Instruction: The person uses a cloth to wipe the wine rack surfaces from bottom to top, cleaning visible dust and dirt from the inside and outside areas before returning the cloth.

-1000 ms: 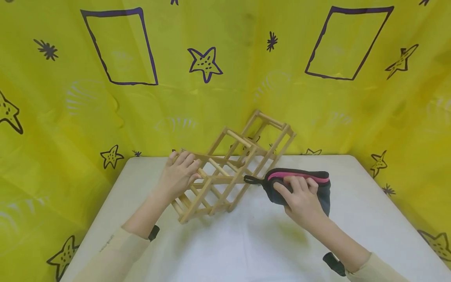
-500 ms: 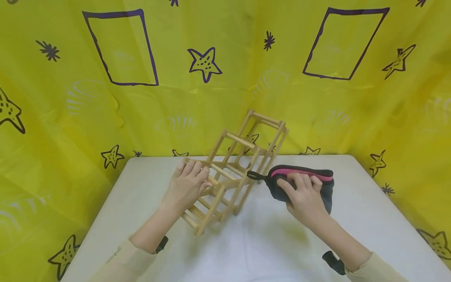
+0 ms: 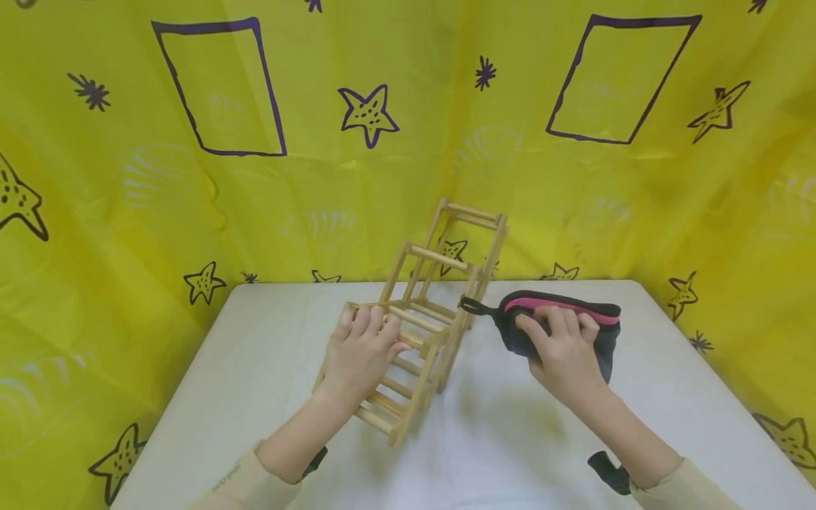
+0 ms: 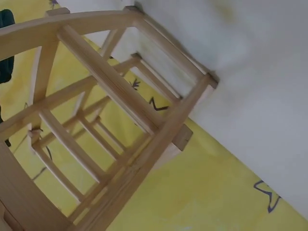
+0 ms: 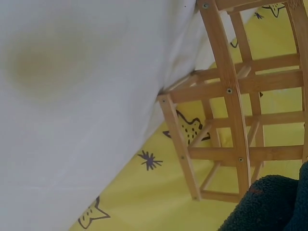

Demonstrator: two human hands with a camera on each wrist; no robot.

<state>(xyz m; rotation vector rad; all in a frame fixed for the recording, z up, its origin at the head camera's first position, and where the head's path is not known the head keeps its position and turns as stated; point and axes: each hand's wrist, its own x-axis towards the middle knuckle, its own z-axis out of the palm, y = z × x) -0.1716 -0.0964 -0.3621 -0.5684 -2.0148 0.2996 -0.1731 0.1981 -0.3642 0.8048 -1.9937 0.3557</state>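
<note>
Step in hand: looks like two-handed handling, the left hand (image 3: 362,350) steadying the wooden lattice rack (image 3: 417,321) while the right hand (image 3: 569,361) holds the zip pouch (image 3: 521,343) next to it.
Left hand: fingers curled over the rack's upper rail on its near left part, holding it; the left wrist view shows rods and rails but not the fingers.
Right hand: narrow grip, thumb on the pouch's left part, fingers bent over its top edge by the pink zip (image 3: 599,316).
Rack place: centre of the table (image 3: 255,354), slanting from near left to far right; under the left hand, left of the right hand.
Pouch place: in the right hand, just right of the rack; seems lifted, judging by the shadow below.
Loop: black hanging loop (image 3: 479,307) points left at the rack's right side; touching or just in front, cannot tell.
Next move calls for: probably a firm left hold so the rack doesn't shift, plus a careful right hand, as the loop could snag on a bar.
Backdrop: yellow curtain (image 3: 306,177) with drawn stars behind the table.
</note>
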